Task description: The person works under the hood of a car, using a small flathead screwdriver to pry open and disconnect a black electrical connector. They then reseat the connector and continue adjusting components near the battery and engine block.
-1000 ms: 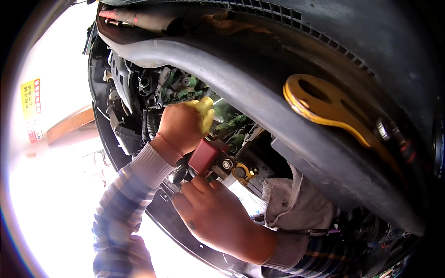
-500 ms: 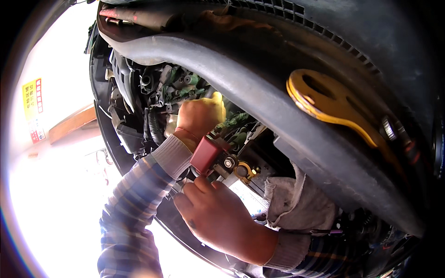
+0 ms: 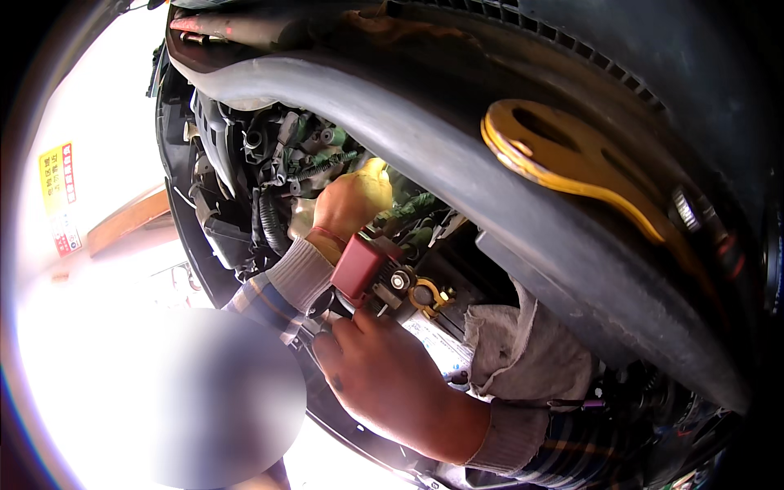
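My left hand (image 3: 347, 204) reaches deep into a car's engine bay, among hoses and wiring, lit yellow at its far side. Its fingers look curled; whatever they hold is hidden. A red plastic terminal cover (image 3: 358, 267) sits right beside its wrist, with a bolt and a brass-coloured battery clamp (image 3: 427, 297) next to it. Below the cover is my right hand (image 3: 396, 380), back upward and fingers bent inward. Its fingertips are close to the cover's lower edge and a dark cable end (image 3: 320, 305). What they grip cannot be made out.
A grey cloth (image 3: 531, 351) hangs beside the battery (image 3: 441, 343). The broad dark panel edge (image 3: 392, 135) curves across above my hands, with a yellow metal hook-like part (image 3: 563, 159) over it. A ribbed hose (image 3: 269, 216) runs left of my left wrist. A round grey blur (image 3: 229, 400) covers much of my left sleeve.
The whole view has shifted slightly. My right fingers are a little lower relative to the red cover, and more of the dark cable end shows. A blurred patch now covers my left forearm.
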The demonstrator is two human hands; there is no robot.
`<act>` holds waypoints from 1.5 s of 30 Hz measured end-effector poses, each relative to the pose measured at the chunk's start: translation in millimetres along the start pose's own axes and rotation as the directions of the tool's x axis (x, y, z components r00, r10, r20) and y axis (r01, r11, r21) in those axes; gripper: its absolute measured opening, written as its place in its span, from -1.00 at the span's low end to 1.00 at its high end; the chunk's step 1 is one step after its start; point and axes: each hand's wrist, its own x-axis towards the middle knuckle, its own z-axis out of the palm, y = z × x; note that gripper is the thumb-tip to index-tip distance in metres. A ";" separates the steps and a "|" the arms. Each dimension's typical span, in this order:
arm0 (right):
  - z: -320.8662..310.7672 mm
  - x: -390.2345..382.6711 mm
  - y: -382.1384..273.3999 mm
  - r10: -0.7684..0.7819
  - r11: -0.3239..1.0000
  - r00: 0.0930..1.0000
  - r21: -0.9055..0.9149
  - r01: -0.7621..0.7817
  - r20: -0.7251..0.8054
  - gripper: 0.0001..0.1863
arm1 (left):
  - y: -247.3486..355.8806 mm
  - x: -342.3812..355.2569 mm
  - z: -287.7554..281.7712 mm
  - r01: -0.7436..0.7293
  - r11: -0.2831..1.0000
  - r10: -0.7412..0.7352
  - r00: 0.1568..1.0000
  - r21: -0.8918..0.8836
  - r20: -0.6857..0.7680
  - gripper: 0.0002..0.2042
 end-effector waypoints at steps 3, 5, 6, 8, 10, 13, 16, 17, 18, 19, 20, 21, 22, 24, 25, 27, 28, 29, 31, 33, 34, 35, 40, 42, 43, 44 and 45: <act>-0.5 -1.5 -2.4 0.020 1.000 1.000 -0.015 -0.020 0.002 -0.85 | 5.7 -7.7 -8.5 -0.034 0.999 0.034 0.999 -0.016 0.019 -0.63; -0.6 -2.3 -3.9 0.029 0.999 1.000 0.014 -0.029 -0.005 -0.85 | 8.3 -10.0 -9.0 -0.001 1.000 0.001 1.000 -0.006 0.025 -0.63; -1.5 -2.2 -5.3 0.034 0.998 0.999 0.053 -0.033 -0.012 -0.85 | 7.5 -10.6 -8.3 0.029 1.000 -0.029 0.999 0.006 0.028 -0.64; 3.6 -2.8 -6.7 0.024 0.998 0.996 0.067 -0.018 -0.081 -0.86 | -10.8 -8.2 3.4 -0.037 0.999 0.035 0.997 -0.028 -0.063 -0.64; 2.8 -4.7 -5.7 0.059 0.997 0.992 0.056 -0.053 -0.110 -0.86 | -2.2 -12.0 -3.8 -0.123 0.991 0.118 0.988 -0.051 -0.099 -0.64; 4.5 -3.5 -0.3 0.028 0.999 0.990 0.026 -0.025 -0.141 -0.89 | -3.3 -7.7 -4.1 -0.169 0.984 0.161 0.979 -0.060 -0.122 -0.61; 13.4 -0.1 0.1 -0.029 0.999 0.990 -0.037 0.024 -0.139 -0.89 | -7.6 -17.7 -15.4 -0.096 0.990 0.093 0.995 -0.101 -0.032 -0.55; 26.5 -2.6 0.3 -0.065 0.994 0.989 -0.101 0.052 -0.131 -0.89 | -22.8 -14.1 -4.9 -0.105 0.990 0.102 0.994 -0.095 -0.041 -0.54; 13.4 -3.1 -4.6 -0.051 0.995 0.994 -0.089 0.042 -0.098 -0.89 | -18.3 -12.9 -1.0 -0.145 0.985 0.141 0.989 -0.094 -0.050 -0.54; -0.3 -2.8 -6.0 -0.040 0.996 0.996 -0.086 0.034 -0.075 -0.90 | -14.2 -5.6 -1.4 -0.202 0.976 0.197 0.978 -0.075 -0.072 -0.54; -0.4 -1.3 -1.3 -0.029 0.998 0.997 -0.054 0.025 -0.067 -0.89 | -11.8 -5.9 -3.0 -0.234 0.971 0.230 0.970 -0.049 -0.083 -0.54; 0.8 -0.2 2.6 -0.016 1.000 0.998 -0.022 0.015 -0.058 -0.88 | -9.6 -1.2 -7.5 -0.213 0.976 0.212 0.977 -0.042 -0.023 -0.56; 4.4 0.6 3.8 -0.012 1.000 0.998 -0.026 0.010 -0.068 -0.88 | -8.4 2.8 -13.2 -0.185 0.982 0.186 0.982 -0.028 0.032 -0.57; 12.8 3.2 3.2 -0.016 1.000 0.994 0.000 0.016 -0.109 -0.88 | -24.4 10.4 -12.0 -0.233 0.971 0.233 0.972 -0.046 -0.013 -0.59; 16.2 5.8 3.1 -0.013 1.000 0.991 0.013 0.014 -0.136 -0.88 | -26.1 16.7 -15.5 -0.192 0.981 0.193 0.980 -0.014 0.041 -0.59; 23.3 8.8 2.5 -0.020 0.999 0.997 -0.033 0.018 -0.070 -0.90 | -27.8 22.2 -17.6 -0.211 0.976 0.209 0.977 0.052 0.041 -0.61; 27.9 9.8 1.9 -0.027 0.999 0.998 -0.032 0.024 -0.065 -0.90 | -28.9 26.0 -18.3 -0.225 0.971 0.223 0.974 0.077 0.032 -0.62; 31.1 10.5 0.8 -0.034 0.999 0.998 -0.031 0.033 -0.060 -0.90 | -28.6 30.2 -20.2 -0.239 0.966 0.239 0.971 0.102 0.018 -0.64; 21.9 6.9 1.5 -0.022 1.000 0.996 0.009 0.023 -0.084 -0.91 | -3.0 34.6 -34.5 -0.093 0.993 0.085 0.991 0.070 0.099 -0.69; 10.0 -2.1 3.2 -0.001 0.999 0.996 0.044 0.005 -0.091 -0.92 | 74.6 29.3 -61.7 0.236 0.970 -0.241 0.931 0.052 0.273 -0.73; 11.9 -0.8 1.2 -0.002 0.998 0.996 0.064 0.008 -0.088 -0.92 | 50.1 19.2 -70.4 -0.012 1.000 0.012 0.970 -0.003 0.242 -0.73; 11.1 -1.5 0.2 -0.006 0.999 0.996 0.048 0.010 -0.093 -0.92 | 40.4 18.2 -70.8 -0.111 0.994 0.106 0.972 0.013 0.209 -0.74; 14.1 1.2 -3.4 -0.023 0.999 0.991 -0.043 0.018 -0.130 -0.93 | 44.1 6.2 -94.9 -0.354 0.932 0.340 0.928 0.079 0.150 -0.80; 15.0 1.9 -2.8 -0.019 0.999 0.992 -0.048 0.013 -0.128 -0.93 | 43.7 14.0 -102.8 -0.433 0.896 0.417 0.896 0.100 0.151 -0.81; 11.1 2.4 -3.3 -0.020 0.998 0.992 -0.065 0.012 -0.127 -0.93 | 40.5 17.8 -102.4 -0.485 0.864 0.463 0.871 0.135 0.165 -0.80; 8.5 2.4 -3.5 -0.020 0.997 0.992 -0.082 0.010 -0.126 -0.92 | 37.9 21.4 -102.0 -0.533 0.829 0.507 0.844 0.168 0.175 -0.80; 10.6 2.8 -3.5 -0.022 0.997 0.992 -0.079 0.012 -0.120 -0.92 | 36.2 23.8 -102.5 -0.580 0.789 0.550 0.813 0.200 0.188 -0.79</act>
